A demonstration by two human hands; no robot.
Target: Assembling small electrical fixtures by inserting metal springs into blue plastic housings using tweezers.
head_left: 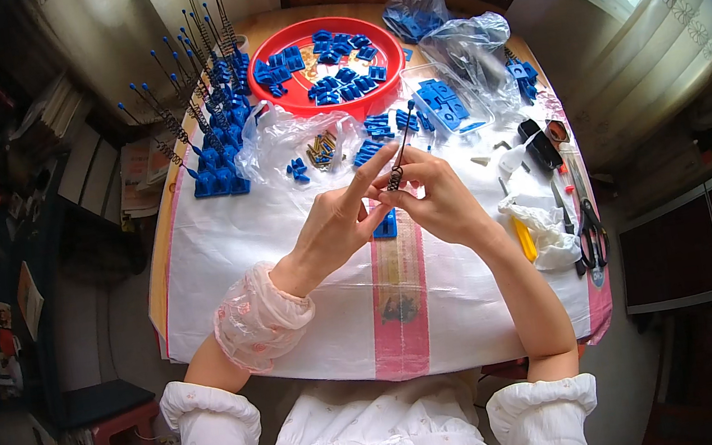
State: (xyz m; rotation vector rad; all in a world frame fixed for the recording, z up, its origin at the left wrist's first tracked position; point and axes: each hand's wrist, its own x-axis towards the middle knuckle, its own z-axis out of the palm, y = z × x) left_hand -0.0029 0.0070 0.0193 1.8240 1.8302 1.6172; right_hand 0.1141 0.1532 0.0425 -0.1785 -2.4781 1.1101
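In front of my chest, both hands meet around a thin black rod with a coiled spring (395, 179) at its lower end and a blue tip at the top. My right hand (448, 196) pinches the coil between thumb and fingers. The index finger and thumb of my left hand (329, 226) close on the same piece from the other side. Just below the fingers, a blue plastic base (385, 225) lies on the white covering, partly hidden by my hands. Beyond them are small blue plastic blocks (367, 150) and a pile of brass-coloured pieces (322, 150).
Blue bases with upright springs (219, 151) crowd the far left. A red basin (263, 90) of blue parts stands at the back, beside plastic bags (468, 47) and a clear box (470, 115). Black scissors (593, 235), a yellow-handled tool (524, 238) and crumpled white plastic (551, 240) lie right.
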